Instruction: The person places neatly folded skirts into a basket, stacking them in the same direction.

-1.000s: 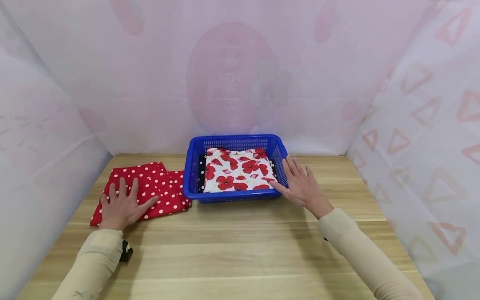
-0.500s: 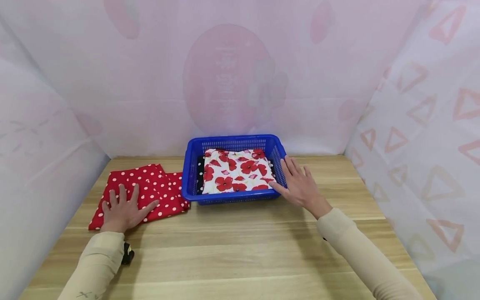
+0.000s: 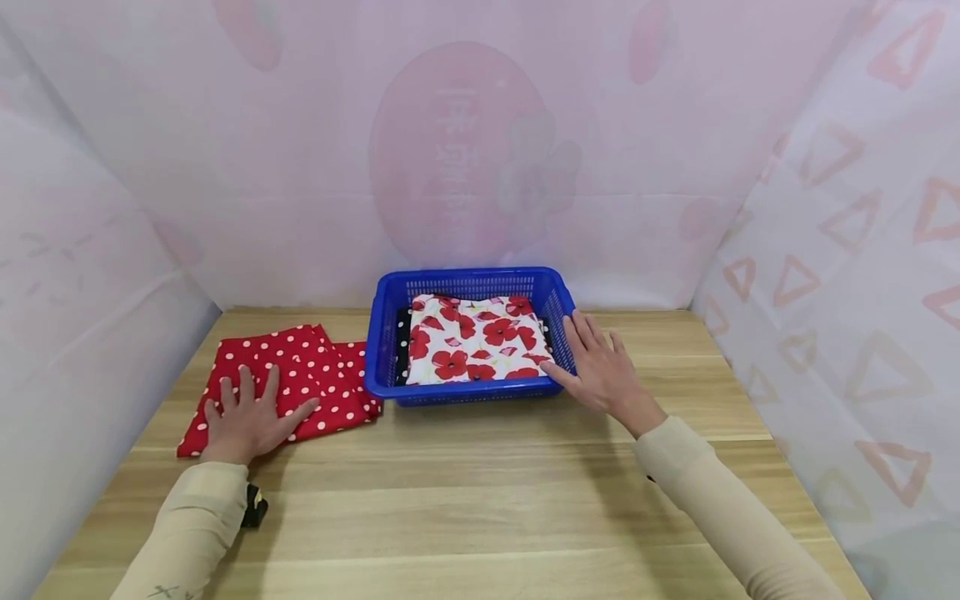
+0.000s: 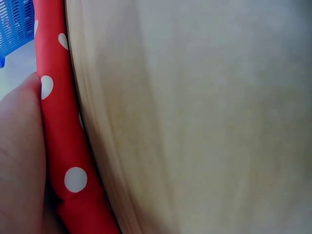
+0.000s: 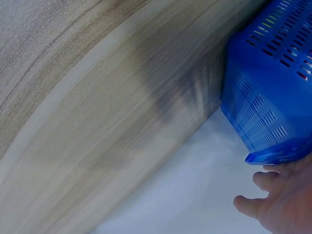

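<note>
My left hand (image 3: pixel 250 418) lies spread over a folded red cloth with white dots (image 3: pixel 330 387) at the left of the table. In the left wrist view, the thumb side of that hand is against the thick folded edge of the red cloth (image 4: pixel 58 117). My right hand (image 3: pixel 603 371) is at the right front corner of a blue plastic basket (image 3: pixel 375 333), fingers straight along its side and thumb at the rim. Inside the basket sits a folded white cloth with red flowers (image 3: pixel 480 340), on top of a black cloth with white dots (image 3: pixel 402 346).
The wooden table (image 3: pixel 465 500) runs back to a pink printed fabric wall (image 3: pixel 300 233). White fabric walls stand on both sides, the right one (image 3: pixel 847 333) marked with triangles. A corner of the red cloth reaches the basket's left side.
</note>
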A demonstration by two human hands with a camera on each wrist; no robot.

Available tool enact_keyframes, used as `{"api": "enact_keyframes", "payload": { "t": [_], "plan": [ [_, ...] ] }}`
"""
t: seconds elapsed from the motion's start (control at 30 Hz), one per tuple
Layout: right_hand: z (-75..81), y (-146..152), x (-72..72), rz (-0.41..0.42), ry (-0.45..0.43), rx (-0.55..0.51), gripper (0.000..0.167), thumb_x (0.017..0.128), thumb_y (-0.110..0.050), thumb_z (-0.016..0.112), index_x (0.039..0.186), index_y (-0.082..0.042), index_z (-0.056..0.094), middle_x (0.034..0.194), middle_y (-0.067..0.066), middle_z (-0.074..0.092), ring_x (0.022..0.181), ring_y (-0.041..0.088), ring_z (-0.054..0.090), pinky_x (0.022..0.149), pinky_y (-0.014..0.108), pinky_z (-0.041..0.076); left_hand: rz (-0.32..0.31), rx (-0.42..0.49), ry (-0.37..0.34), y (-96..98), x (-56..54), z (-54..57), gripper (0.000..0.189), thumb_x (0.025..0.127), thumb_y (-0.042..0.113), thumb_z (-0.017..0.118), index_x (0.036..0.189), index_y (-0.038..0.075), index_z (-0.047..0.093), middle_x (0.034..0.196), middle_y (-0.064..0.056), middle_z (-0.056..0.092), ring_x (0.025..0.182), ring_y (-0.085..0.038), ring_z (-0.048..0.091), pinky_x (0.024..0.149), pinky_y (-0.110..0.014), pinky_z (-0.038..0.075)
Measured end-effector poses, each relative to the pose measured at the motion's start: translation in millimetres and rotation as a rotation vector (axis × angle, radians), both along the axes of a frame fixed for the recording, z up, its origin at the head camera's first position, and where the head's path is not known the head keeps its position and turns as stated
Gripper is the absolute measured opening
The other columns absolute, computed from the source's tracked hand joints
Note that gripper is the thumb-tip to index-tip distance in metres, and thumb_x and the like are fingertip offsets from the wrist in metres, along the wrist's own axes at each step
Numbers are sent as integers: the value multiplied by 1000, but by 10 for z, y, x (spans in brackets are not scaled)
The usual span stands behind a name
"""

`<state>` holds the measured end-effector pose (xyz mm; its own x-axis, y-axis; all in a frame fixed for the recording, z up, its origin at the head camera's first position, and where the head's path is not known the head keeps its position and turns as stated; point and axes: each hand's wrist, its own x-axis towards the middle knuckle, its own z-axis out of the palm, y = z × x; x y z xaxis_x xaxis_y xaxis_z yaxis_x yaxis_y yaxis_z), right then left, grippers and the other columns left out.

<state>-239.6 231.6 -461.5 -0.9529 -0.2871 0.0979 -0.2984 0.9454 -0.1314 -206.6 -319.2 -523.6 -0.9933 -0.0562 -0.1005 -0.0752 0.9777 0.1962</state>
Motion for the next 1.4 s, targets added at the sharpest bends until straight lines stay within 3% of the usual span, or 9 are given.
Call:
{"api": "enact_keyframes", "payload": {
  "t": [0.4, 0.7, 1.4],
  "plan": [
    [7, 2, 13, -10, -11, 2, 98, 102, -72, 40, 170, -7, 15, 179, 17, 12, 165, 41, 14, 129, 72, 15, -17, 0, -61, 5, 112, 3, 117, 92, 83, 45, 164, -4, 13, 162, -49, 0, 146, -75, 2, 113, -91, 9],
    [28, 3, 12, -6, -9, -7, 97, 102, -71, 42, 169, -6, 16, 178, 17, 13, 165, 41, 16, 129, 72, 17, -29, 1, -81, 65, 329, 89, 117, 94, 81, 46, 163, -7, 15, 161, -51, 2, 144, -78, 3, 110, -93, 12],
    [23, -1, 5, -4, -16, -11, 97, 102, -71, 41, 170, -7, 15, 178, 17, 13, 165, 41, 14, 129, 72, 16, -42, -74, -81, 164, 808, 132, 119, 88, 78, 60, 161, -8, 22, 158, -50, 12, 141, -78, 11, 107, -92, 24]
  ]
}}
